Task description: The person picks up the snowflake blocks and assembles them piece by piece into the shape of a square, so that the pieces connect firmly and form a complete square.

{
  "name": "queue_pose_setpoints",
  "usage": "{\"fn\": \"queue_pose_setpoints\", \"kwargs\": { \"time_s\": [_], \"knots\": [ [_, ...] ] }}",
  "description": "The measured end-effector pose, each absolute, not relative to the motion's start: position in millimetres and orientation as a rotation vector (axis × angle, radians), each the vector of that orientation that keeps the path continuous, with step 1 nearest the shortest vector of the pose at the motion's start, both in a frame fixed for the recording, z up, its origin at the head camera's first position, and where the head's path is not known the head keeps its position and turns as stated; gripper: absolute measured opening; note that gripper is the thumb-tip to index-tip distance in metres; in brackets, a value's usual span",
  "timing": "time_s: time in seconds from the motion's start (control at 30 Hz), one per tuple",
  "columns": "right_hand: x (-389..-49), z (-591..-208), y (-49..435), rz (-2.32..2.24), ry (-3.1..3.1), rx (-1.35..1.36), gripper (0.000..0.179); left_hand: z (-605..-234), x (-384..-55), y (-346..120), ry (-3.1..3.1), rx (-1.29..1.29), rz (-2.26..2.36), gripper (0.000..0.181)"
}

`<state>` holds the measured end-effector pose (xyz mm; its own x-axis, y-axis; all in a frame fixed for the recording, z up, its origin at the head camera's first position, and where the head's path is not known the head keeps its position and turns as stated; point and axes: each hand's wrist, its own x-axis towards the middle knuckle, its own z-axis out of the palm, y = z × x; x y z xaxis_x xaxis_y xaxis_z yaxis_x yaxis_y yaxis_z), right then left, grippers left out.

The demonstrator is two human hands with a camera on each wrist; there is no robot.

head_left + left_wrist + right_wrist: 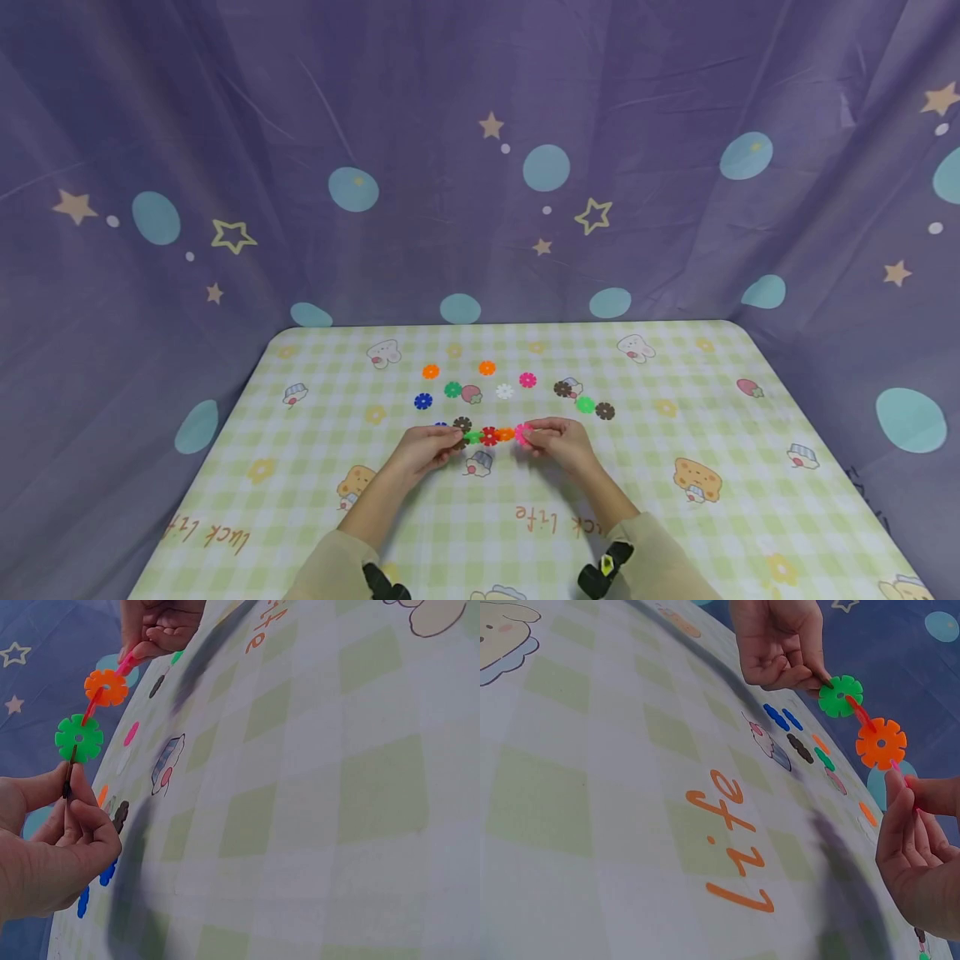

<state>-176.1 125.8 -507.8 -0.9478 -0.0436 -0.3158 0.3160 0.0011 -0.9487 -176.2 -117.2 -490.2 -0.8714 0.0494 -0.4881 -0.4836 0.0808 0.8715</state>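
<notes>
A short chain of notched plastic snowflake discs is held up between both hands, the discs slotted edge to edge. My left hand [423, 450] pinches the dark brown disc [68, 780] at one end between thumb and fingers. From there follow a green disc [79, 738], a red disc [489, 436] and an orange disc [881, 744]. At the other end, a pink disc [521, 433] is pinched by my right hand [562, 442], whose fingers cover part of it. In both wrist views the chain hangs above the tablecloth, with the hands' shadows below.
Loose discs lie beyond the hands: two orange [431, 372], a pink one [528, 380], a white one [504, 391], a dark green one [453, 389], blue ones [423, 401] and a brown one [461, 423]. Farther right, a light green disc [585, 404] sits between two brown discs [604, 411].
</notes>
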Motion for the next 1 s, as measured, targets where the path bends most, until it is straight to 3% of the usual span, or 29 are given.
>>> {"fn": "queue_pose_setpoints", "kwargs": {
  "time_s": [1.0],
  "knots": [
    [-172, -499, 115, -2.100, 2.104, 0.346, 0.016, -485, -171, -102, 2.201, -0.393, 1.863, 0.023]
  ]
}}
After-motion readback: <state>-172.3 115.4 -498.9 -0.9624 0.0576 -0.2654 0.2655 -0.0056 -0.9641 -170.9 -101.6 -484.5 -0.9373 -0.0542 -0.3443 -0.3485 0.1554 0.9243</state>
